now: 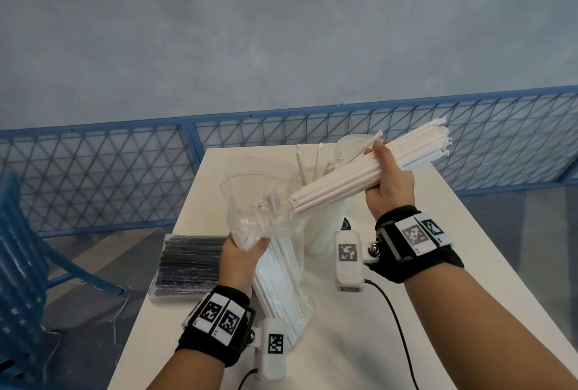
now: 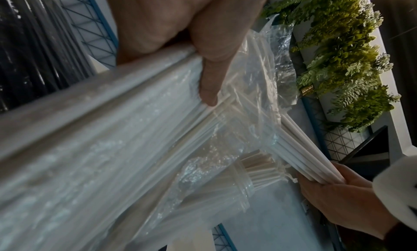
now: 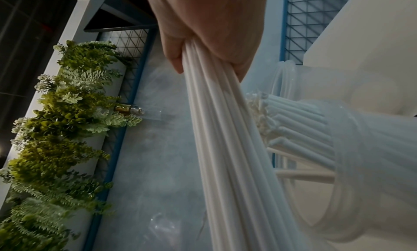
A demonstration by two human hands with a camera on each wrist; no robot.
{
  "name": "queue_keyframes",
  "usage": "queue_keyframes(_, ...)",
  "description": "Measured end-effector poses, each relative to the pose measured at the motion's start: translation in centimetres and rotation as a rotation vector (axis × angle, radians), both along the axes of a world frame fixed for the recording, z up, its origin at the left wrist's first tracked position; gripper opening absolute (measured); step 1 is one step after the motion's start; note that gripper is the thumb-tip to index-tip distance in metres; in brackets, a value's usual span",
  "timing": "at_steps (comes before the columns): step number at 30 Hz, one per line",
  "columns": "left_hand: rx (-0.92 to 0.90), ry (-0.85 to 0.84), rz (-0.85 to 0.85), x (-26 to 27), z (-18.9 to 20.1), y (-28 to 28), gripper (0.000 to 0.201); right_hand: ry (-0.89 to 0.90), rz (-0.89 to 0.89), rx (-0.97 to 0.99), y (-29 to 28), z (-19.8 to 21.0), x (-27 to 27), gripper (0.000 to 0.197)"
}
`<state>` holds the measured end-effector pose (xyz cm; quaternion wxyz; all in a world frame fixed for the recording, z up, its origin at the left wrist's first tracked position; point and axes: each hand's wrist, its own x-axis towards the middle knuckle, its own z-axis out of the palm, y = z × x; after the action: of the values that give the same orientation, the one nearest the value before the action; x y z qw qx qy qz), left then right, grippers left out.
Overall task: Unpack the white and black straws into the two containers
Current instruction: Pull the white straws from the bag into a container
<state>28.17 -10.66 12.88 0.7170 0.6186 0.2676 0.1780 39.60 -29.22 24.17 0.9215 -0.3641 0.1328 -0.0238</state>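
On the white table (image 1: 406, 311), the left hand (image 1: 242, 252) grips the open bag (image 1: 275, 264) upright to steady it. The right hand (image 1: 387, 183) clasps a white bundle of straws (image 1: 344, 180) above the cups (image 1: 325, 233), probably to drop it in; the black pack (image 1: 190, 264) lies unopened.

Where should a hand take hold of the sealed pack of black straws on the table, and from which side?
Grip the pack of black straws across its middle from above, fingers and thumb on its two long sides. It lies flat on the table at the left edge, so the underside is shut off. Both hands are busy: the left hand holds the bag of white straws, the right hand a white bundle.
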Motion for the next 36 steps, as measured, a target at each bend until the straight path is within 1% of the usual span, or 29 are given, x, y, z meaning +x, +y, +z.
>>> queue_keyframes(3,-0.007,-0.018,-0.01,0.0,0.1,-0.1,0.026,-0.043,0.046,-0.037,0.1,0.0,0.2,0.018)
queue_keyframes(6,-0.006,-0.029,-0.014,0.0,0.2,-0.1,0.028,-0.036,0.082,-0.055,0.3,-0.1,0.4,0.025)
queue_keyframes(14,0.017,-0.021,-0.029,0.0,0.0,-0.1,0.032,0.032,0.203,-0.111,0.0,-0.3,1.2,0.017)
queue_keyframes(17,0.023,-0.03,-0.048,0.0,0.0,-0.2,0.032,0.057,0.157,-0.138,-0.1,-0.1,1.2,0.013)
queue_keyframes(19,0.014,-0.037,-0.055,0.1,0.1,-0.3,0.03,0.045,0.104,-0.15,-0.4,0.0,1.6,0.021)
queue_keyframes(20,0.005,-0.037,-0.051,0.1,0.1,-0.3,0.029,0.028,0.087,-0.16,-0.5,0.2,1.8,0.021)
queue_keyframes(22,-0.015,-0.031,-0.024,0.3,-0.1,-0.1,0.027,-0.033,0.08,-0.194,-0.9,1.0,2.2,0.006)
queue_keyframes(23,-0.022,-0.025,-0.01,0.3,-0.2,0.1,0.026,-0.066,0.055,-0.197,-1.2,1.4,2.3,0.007)
queue_keyframes(27,-0.046,-0.001,0.036,0.5,-0.5,0.7,0.024,-0.172,-0.099,-0.083,-2.1,3.1,2.5,0.01)
queue_keyframes(29,-0.05,0.001,0.049,0.5,-0.6,0.8,0.023,-0.23,-0.143,-0.058,-2.1,3.5,2.5,0.016)
queue_keyframes(31,-0.059,0.0,0.056,0.4,-0.6,0.7,0.023,-0.273,-0.193,-0.047,-1.8,3.7,2.4,0.018)
queue_keyframes(32,-0.063,0.0,0.056,0.4,-0.6,0.7,0.022,-0.293,-0.215,-0.065,-1.6,3.8,2.4,0.018)
queue_keyframes(34,-0.064,0.002,0.049,0.4,-0.5,0.6,0.022,-0.335,-0.228,-0.166,-1.0,3.7,2.2,0.018)
queue_keyframes(36,-0.058,0.009,0.04,0.4,-0.5,0.6,0.023,-0.371,-0.206,-0.264,-0.1,3.1,2.1,0.024)
